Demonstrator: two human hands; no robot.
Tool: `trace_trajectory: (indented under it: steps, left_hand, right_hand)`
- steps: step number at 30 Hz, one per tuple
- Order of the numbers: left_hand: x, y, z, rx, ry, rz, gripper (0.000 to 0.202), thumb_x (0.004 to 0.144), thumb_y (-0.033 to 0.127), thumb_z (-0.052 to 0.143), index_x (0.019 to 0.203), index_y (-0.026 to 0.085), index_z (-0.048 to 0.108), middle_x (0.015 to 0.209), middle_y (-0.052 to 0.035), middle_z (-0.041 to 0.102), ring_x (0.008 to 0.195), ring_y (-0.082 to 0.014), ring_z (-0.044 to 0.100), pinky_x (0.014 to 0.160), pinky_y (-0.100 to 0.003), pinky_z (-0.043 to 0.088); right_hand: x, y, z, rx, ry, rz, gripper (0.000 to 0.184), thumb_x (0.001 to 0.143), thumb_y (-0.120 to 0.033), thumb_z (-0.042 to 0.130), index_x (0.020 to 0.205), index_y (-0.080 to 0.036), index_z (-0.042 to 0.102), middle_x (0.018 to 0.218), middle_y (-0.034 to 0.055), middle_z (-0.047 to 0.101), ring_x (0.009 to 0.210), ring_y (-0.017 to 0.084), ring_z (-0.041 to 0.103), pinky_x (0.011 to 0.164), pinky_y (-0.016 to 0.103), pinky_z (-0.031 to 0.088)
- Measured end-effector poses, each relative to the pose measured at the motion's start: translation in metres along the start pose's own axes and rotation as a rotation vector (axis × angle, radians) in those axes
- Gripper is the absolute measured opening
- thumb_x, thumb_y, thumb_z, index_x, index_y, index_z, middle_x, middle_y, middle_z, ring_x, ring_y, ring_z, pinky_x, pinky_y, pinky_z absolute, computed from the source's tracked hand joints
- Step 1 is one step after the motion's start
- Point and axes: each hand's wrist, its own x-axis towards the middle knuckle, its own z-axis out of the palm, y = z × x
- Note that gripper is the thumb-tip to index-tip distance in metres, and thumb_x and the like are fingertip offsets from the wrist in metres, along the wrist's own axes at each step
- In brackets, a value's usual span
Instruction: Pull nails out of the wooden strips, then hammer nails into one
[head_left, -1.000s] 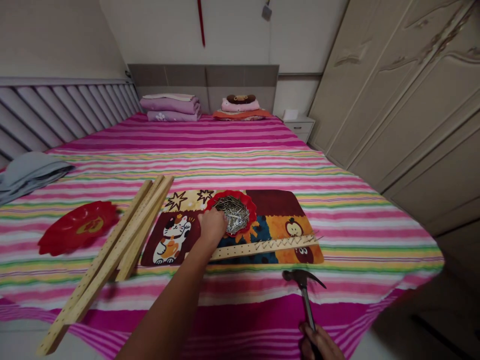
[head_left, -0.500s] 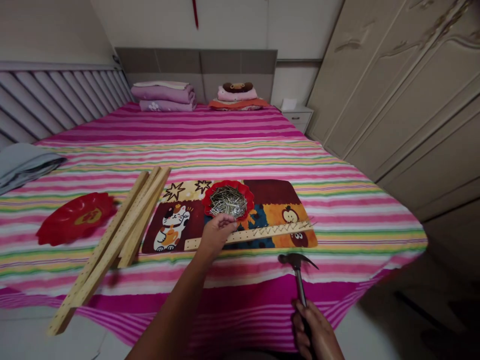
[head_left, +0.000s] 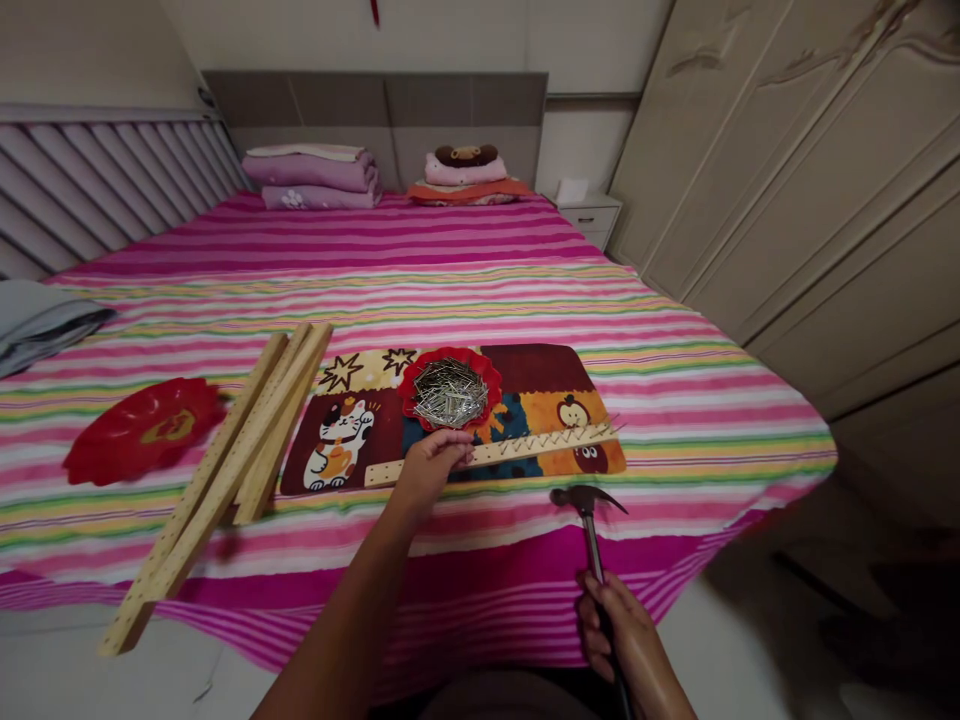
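Note:
My left hand (head_left: 429,466) rests over a long wooden strip (head_left: 525,448) with holes and several nails along its right part; the fingers are pinched together, and I cannot make out what they hold. Just behind it a red dish (head_left: 448,387) full of small metal nails sits on a patterned mat (head_left: 532,372). My right hand (head_left: 626,640) grips the handle of a claw hammer (head_left: 586,505), whose head hovers over the bed's near edge, right of the left hand.
Several wooden strips (head_left: 247,440) lie stacked at the left, overhanging the bed's front edge. An empty red dish (head_left: 142,428) lies further left. Folded bedding (head_left: 315,175) and pillows (head_left: 465,180) sit at the headboard. Wardrobe doors (head_left: 810,160) stand to the right.
My left hand drew back from the nail dish to the wooden strip, fingers pinched. My right hand with the hammer came further into view. The camera tilted down.

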Motion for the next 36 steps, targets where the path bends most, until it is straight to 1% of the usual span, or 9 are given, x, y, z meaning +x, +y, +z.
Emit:
trace_trajectory:
  steps: [3,6,8,11,13,17,22,28,36]
  left_hand:
    - [0.000,0.000,-0.002,-0.048,-0.044,-0.027,0.029,0.058,0.034,0.077,0.079,0.015,0.071,0.072,-0.0039,0.072,0.071,-0.0171,0.067,0.071,-0.031,0.056]
    - [0.000,0.000,-0.002,-0.040,-0.049,-0.040,0.027,0.056,0.031,0.078,0.078,0.016,0.073,0.068,-0.0024,0.071,0.066,-0.0156,0.065,0.067,-0.029,0.055]
    - [0.001,0.000,0.000,0.007,-0.026,-0.021,0.022,0.059,0.031,0.075,0.075,0.017,0.074,0.066,-0.0006,0.068,0.061,-0.0130,0.062,0.062,-0.026,0.054]
    - [0.004,-0.002,0.007,0.082,0.030,0.052,0.015,0.061,0.030,0.071,0.071,0.019,0.074,0.076,-0.0007,0.069,0.064,-0.0118,0.060,0.061,-0.023,0.052]
    - [0.006,-0.003,0.014,0.077,0.045,0.028,0.014,0.062,0.029,0.069,0.072,0.020,0.072,0.079,-0.0005,0.069,0.066,-0.0124,0.061,0.061,-0.023,0.053]
    - [0.010,-0.006,0.025,0.097,0.057,-0.028,0.013,0.063,0.025,0.067,0.075,0.019,0.069,0.066,0.0021,0.066,0.059,-0.0118,0.060,0.052,-0.021,0.049]
    - [0.012,-0.011,0.029,0.207,0.074,-0.012,0.012,0.067,0.024,0.063,0.076,0.019,0.070,0.058,0.0036,0.065,0.048,-0.0095,0.054,0.043,-0.018,0.041]
    - [0.012,-0.010,0.030,0.335,0.073,0.041,0.009,0.070,0.022,0.062,0.072,0.021,0.071,0.062,0.0028,0.068,0.060,-0.0133,0.062,0.056,-0.021,0.047]
    - [0.012,-0.008,0.030,0.528,0.095,0.152,0.012,0.069,0.014,0.062,0.068,0.021,0.070,0.071,0.0012,0.069,0.068,-0.0145,0.061,0.071,-0.026,0.048]
  right_hand:
    - [-0.004,-0.003,0.001,0.005,-0.004,-0.019,0.048,0.064,-0.054,0.075,0.087,-0.019,0.053,0.052,-0.0111,0.043,0.036,0.001,0.031,0.031,0.011,0.020]
    - [-0.002,-0.002,0.000,-0.007,-0.012,-0.011,0.049,0.063,-0.054,0.076,0.087,-0.019,0.052,0.053,-0.0110,0.044,0.036,0.001,0.031,0.031,0.011,0.022]
    - [0.002,0.001,-0.003,-0.011,-0.003,0.009,0.051,0.060,-0.055,0.077,0.086,-0.019,0.051,0.051,-0.0114,0.043,0.034,0.002,0.030,0.029,0.012,0.020]
    - [0.007,0.004,-0.005,-0.006,0.013,0.028,0.052,0.056,-0.054,0.079,0.083,-0.020,0.050,0.049,-0.0120,0.041,0.032,0.002,0.029,0.028,0.013,0.018]
    - [0.005,0.003,-0.003,-0.001,0.006,0.019,0.049,0.059,-0.053,0.078,0.083,-0.021,0.050,0.050,-0.0118,0.041,0.033,0.002,0.029,0.029,0.012,0.018]
    - [-0.003,-0.003,0.002,0.009,-0.003,-0.010,0.041,0.066,-0.048,0.074,0.085,-0.020,0.051,0.052,-0.0113,0.042,0.035,0.001,0.030,0.031,0.011,0.019]
    - [0.000,-0.001,-0.001,0.009,-0.009,0.005,0.045,0.063,-0.050,0.076,0.085,-0.020,0.050,0.051,-0.0113,0.042,0.034,0.002,0.029,0.029,0.012,0.018]
    - [0.008,0.006,-0.006,-0.001,-0.019,0.011,0.051,0.059,-0.055,0.076,0.085,-0.021,0.050,0.051,-0.0119,0.042,0.032,0.002,0.029,0.027,0.012,0.019]
    - [0.008,0.006,-0.007,0.004,-0.004,0.010,0.051,0.059,-0.054,0.077,0.086,-0.020,0.051,0.052,-0.0117,0.042,0.033,0.002,0.029,0.028,0.012,0.019]
